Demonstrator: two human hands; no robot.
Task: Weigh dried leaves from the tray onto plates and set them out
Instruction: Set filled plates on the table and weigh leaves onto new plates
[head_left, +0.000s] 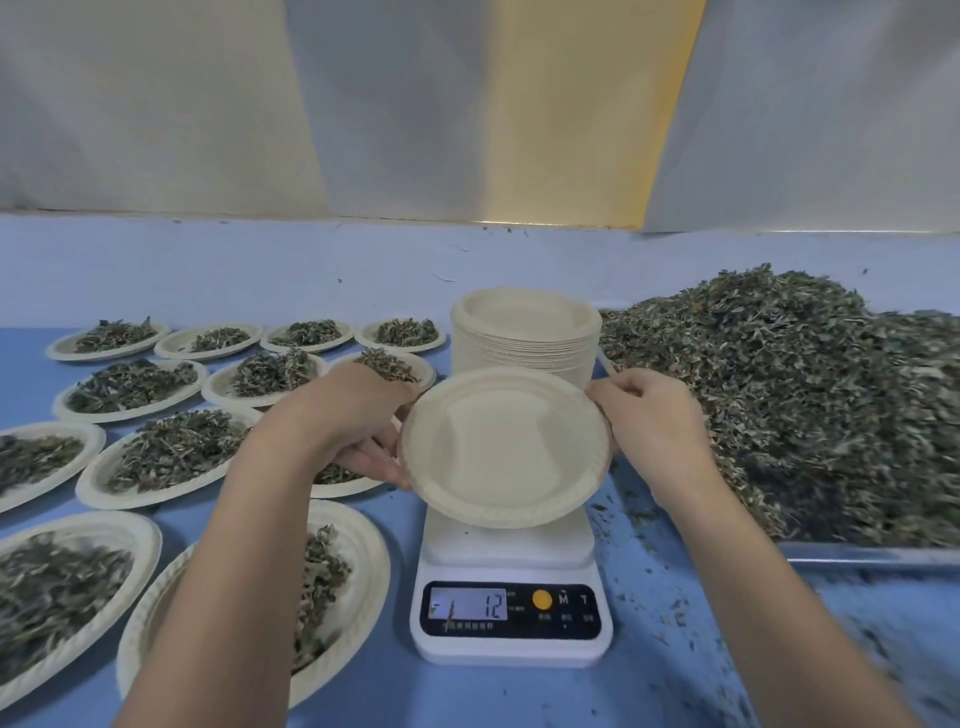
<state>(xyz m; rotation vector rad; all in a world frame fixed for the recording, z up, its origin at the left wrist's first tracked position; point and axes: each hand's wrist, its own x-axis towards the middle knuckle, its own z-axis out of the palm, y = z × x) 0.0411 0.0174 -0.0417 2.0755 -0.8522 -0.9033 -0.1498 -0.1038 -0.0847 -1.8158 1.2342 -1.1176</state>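
An empty cream paper plate (503, 447) hangs tilted just above the white digital scale (509, 592), whose display reads 12 with a minus sign. My left hand (363, 421) grips the plate's left rim. My right hand (649, 410) pinches its right rim. Behind the scale stands a tall stack of empty plates (524, 332). To the right, a metal tray (872, 552) carries a large heap of dried green leaves (810, 395).
Several plates filled with leaves (171, 447) lie in rows on the blue table (675, 649) to the left, one (332, 587) partly under my left forearm. Loose leaf bits are scattered on the table right of the scale. A pale wall rises behind.
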